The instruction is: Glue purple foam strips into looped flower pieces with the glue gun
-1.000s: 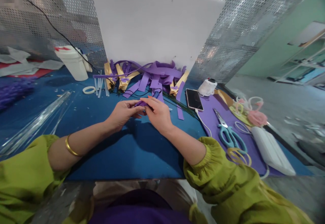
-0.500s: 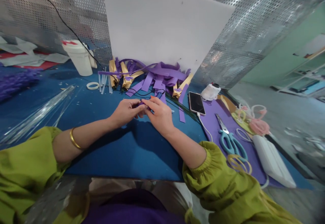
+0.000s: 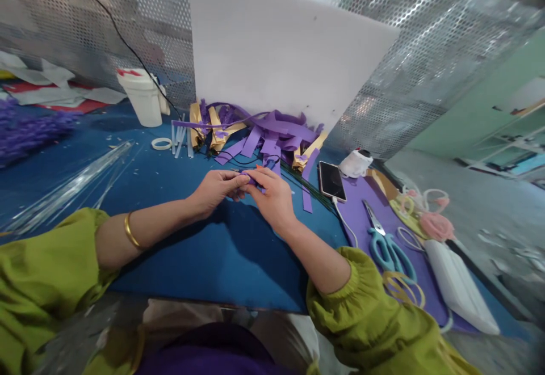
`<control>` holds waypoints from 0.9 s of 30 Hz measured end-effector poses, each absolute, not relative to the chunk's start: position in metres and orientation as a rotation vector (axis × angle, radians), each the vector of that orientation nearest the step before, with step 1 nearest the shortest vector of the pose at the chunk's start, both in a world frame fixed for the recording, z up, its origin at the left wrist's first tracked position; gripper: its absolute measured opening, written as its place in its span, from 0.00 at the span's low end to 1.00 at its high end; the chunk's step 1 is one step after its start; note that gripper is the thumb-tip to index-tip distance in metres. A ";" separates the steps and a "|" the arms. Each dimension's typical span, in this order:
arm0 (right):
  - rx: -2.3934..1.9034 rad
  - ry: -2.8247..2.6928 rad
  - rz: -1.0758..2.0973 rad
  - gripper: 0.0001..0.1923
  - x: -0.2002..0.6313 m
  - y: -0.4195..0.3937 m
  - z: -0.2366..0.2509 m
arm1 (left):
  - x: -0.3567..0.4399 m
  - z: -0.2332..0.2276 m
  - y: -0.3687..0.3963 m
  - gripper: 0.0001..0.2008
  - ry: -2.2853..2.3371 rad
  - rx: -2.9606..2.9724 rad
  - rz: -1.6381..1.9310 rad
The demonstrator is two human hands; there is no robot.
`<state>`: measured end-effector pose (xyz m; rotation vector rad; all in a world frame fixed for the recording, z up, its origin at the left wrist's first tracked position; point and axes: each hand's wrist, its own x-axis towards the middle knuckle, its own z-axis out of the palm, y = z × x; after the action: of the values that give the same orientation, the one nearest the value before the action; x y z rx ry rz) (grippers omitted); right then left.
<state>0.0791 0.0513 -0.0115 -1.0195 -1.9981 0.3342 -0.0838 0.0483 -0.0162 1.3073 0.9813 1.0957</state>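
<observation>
Head view: left hand (image 3: 213, 193) and right hand (image 3: 275, 200) pinch a purple piece (image 3: 251, 181), seemingly unfinished, while strips (image 3: 279, 128) lie apparently unused on the tabletop (image 3: 204, 267).

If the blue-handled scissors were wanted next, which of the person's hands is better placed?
Probably the right hand: the scissors lie on its side, on the purple sheet, while the left hand would likely have to cross over. Both hands pinch a small purple piece.

Loose yellow-green sleeves (image 3: 46, 261), the right cuff (image 3: 343, 276) gathered and frilled; a smooth gold bangle (image 3: 131, 232) on the left forearm; below the table's (image 3: 191, 273) near edge, purple cloth (image 3: 217, 361) and pale trousers (image 3: 179, 312).
</observation>
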 end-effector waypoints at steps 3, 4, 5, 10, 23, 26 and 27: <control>-0.992 -2.054 0.178 0.12 0.081 0.051 -0.013 | -0.081 -0.017 0.046 0.20 0.922 1.227 1.065; -0.997 -2.066 0.140 0.12 0.081 0.051 -0.013 | -0.080 -0.018 0.046 0.20 0.911 1.234 1.066; -1.009 -2.076 0.103 0.13 0.081 0.051 -0.014 | -0.079 -0.018 0.045 0.20 0.910 1.257 1.070; -1.050 -2.150 -0.002 0.16 0.083 0.049 -0.014 | -0.075 -0.024 0.042 0.21 0.997 1.480 1.075; -1.059 -2.207 -0.128 0.21 0.088 0.056 -0.017 | -0.062 -0.026 0.047 0.21 1.114 1.679 1.224; -1.051 -2.270 -0.194 0.19 0.087 0.054 -0.016 | -0.062 -0.032 0.043 0.20 1.088 1.675 1.243; -1.036 -2.307 -0.211 0.18 0.087 0.053 -0.016 | -0.063 -0.035 0.040 0.22 1.107 1.660 1.239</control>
<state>0.0868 0.0526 -0.0156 -1.0363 -2.3068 -0.2114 -0.0635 0.0395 -0.0347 1.6599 1.1069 1.2387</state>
